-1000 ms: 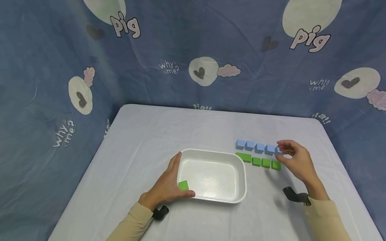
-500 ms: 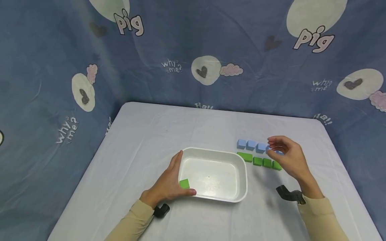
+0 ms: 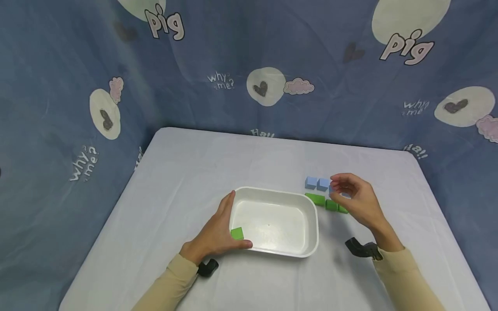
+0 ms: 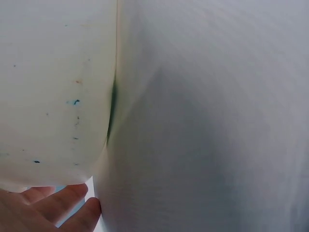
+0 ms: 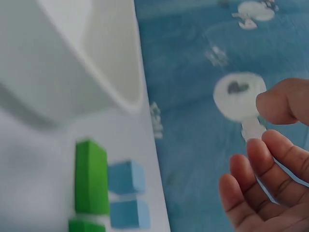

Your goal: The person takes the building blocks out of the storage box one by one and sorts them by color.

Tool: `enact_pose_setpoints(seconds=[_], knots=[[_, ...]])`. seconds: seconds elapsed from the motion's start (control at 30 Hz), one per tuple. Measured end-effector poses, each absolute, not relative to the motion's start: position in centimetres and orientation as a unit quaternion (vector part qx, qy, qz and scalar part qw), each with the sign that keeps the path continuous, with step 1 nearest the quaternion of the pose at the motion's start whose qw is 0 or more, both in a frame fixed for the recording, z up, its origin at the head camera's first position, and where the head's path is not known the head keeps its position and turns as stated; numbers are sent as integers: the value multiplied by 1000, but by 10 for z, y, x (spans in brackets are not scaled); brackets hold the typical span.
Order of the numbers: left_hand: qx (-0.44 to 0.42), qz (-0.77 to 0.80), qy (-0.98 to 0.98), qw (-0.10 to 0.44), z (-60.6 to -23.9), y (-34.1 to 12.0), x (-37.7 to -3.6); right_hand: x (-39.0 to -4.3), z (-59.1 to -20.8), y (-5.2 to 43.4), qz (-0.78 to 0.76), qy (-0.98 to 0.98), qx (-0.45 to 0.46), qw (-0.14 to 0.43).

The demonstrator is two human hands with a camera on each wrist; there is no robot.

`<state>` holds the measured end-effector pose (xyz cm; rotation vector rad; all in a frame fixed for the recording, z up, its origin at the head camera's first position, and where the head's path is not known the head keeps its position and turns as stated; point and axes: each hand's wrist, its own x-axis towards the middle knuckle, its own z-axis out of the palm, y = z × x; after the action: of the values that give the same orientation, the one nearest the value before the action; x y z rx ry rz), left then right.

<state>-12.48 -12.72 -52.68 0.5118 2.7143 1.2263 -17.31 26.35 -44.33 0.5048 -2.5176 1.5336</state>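
Note:
My left hand (image 3: 218,229) holds the left end of a white plastic tray (image 3: 280,255), its fingers along the left side and its thumb over the near rim. In the left wrist view, the fingers (image 4: 65,205) lie against the tray's outer wall (image 4: 48,96). A green block (image 3: 237,233) sits inside the tray's near left corner. To the right of the tray, my right hand (image 3: 359,201) hovers above two rows of blocks, hiding some. Its fingertips and thumb are apart with nothing between them in the right wrist view.
The back row has blue cubes (image 3: 311,182). In front of it runs a green row, with a longer green block (image 3: 315,199) beside the tray's right rim and green cubes (image 3: 331,205) farther right. A white cloth covers the table (image 3: 218,160); a blue printed curtain (image 3: 194,103) hangs behind.
My right hand has moved left along the block rows, from the right end toward the tray. The left hand stays on the tray, and the blocks keep their places.

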Motion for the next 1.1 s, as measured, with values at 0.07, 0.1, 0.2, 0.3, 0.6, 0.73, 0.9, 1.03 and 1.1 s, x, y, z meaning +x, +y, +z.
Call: enact_pose_setpoints(seconds=[0.07, 0.1, 0.2, 0.3, 0.6, 0.73, 0.9, 1.03, 1.1], knots=[[167, 406, 897, 58, -525, -128, -127, -177, -442, 253, 523, -829, 185, 69], [166, 407, 896, 58, -525, -128, -129, -179, -442, 248, 525, -827, 191, 66], [163, 408, 896, 61, -524, -128, -130, -182, -441, 231, 526, -822, 211, 60], [162, 406, 897, 62, -525, -128, -130, -185, -442, 214, 515, -824, 227, 57], [158, 411, 896, 58, -526, -129, -129, -193, -448, 165, 470, -831, 297, 38], [158, 413, 895, 57, -526, -129, -129, -197, -451, 146, 446, -829, 336, 40], [161, 420, 891, 62, -526, -129, -127, -199, -458, 133, 446, -817, 365, 35], [158, 423, 890, 66, -526, -128, -125, -199, -463, 128, 451, -814, 365, 30], [158, 423, 890, 66, -526, -128, -125, -200, -464, 126, 453, -813, 365, 26]])
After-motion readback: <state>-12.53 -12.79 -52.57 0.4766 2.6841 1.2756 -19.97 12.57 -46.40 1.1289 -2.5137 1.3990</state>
